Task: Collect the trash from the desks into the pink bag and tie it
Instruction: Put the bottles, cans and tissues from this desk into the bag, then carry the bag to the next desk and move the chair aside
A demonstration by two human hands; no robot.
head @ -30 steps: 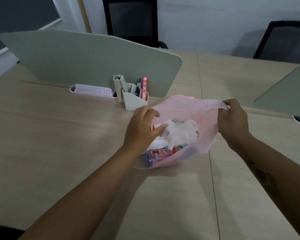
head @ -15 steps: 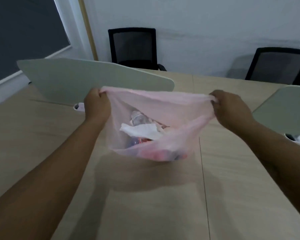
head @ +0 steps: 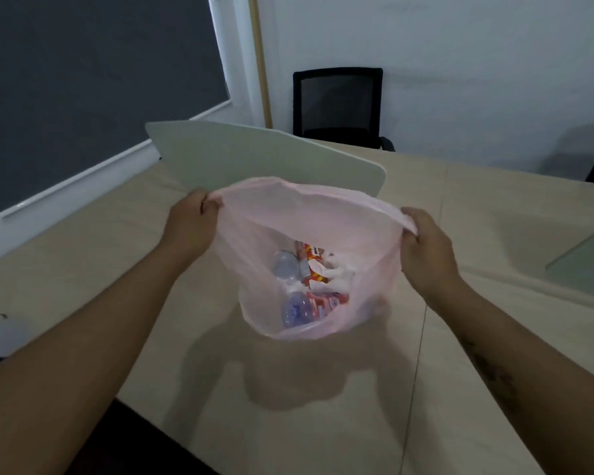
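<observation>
A thin pink bag (head: pixel 271 231) hangs in the air above the desk, its mouth stretched wide between my two hands. My left hand (head: pixel 189 224) grips the left side of the rim. My right hand (head: pixel 426 252) grips the right side. Through the open mouth I see the trash at the bottom: crushed clear plastic bottles (head: pixel 294 311), red wrappers (head: pixel 314 265) and white crumpled tissue (head: pixel 338 272). The bag's shadow falls on the desk below it.
The light wooden desk (head: pixel 323 423) runs under the bag, its near-left edge close to my left forearm. A grey-green divider panel (head: pixel 254 156) stands behind the bag; another (head: pixel 587 265) is at right. A black chair (head: pixel 338 104) stands by the far wall.
My left hand left the trash and took the bag's left rim. Both hands lifted the bag off the desk and spread its mouth. My view tilted up and shifted left.
</observation>
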